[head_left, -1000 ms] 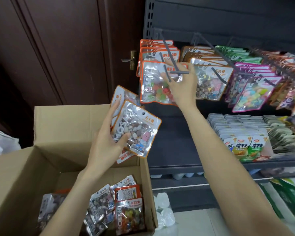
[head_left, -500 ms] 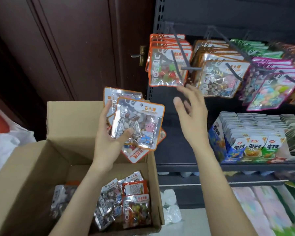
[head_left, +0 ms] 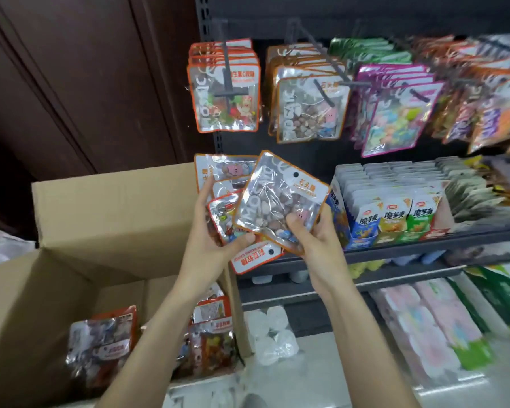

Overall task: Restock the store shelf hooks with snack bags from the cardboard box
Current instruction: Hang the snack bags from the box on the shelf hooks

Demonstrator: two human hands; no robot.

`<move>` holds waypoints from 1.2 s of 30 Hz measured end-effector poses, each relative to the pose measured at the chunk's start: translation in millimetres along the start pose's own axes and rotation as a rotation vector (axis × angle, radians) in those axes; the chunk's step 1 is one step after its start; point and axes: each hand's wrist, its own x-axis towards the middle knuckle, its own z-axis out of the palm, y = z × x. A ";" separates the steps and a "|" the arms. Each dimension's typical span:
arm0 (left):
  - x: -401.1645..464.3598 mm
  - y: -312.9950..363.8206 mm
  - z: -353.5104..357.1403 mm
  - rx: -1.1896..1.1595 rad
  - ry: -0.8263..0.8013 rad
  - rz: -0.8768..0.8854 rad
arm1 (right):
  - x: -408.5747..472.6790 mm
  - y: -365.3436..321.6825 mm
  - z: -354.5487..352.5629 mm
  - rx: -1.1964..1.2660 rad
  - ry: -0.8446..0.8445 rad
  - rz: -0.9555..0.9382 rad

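**Stone-candy bag to be lifted up and right to its hook**

Top stone-candy bag [head_left: 280, 201] is pinched at its lower corner by the right hand [head_left: 315, 234]; punch hole tilted up-right. Remaining bag stack [head_left: 227, 195] is gripped by the left hand [head_left: 209, 240]. Matching hook [head_left: 324, 92] lies above, far right, so the right hand is judged nearer. Cardboard box [head_left: 109, 207] sits lower left.
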 end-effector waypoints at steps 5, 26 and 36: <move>-13.7 2.9 44.8 -0.035 0.038 0.005 | -9.1 -12.1 -48.1 0.172 0.032 0.018; -7.4 33.1 87.0 0.417 0.151 0.222 | 66.9 -85.9 -54.9 -0.496 0.086 -0.600; 26.9 10.2 76.0 0.580 0.066 0.153 | 97.1 -73.8 -47.5 -0.649 0.163 -0.635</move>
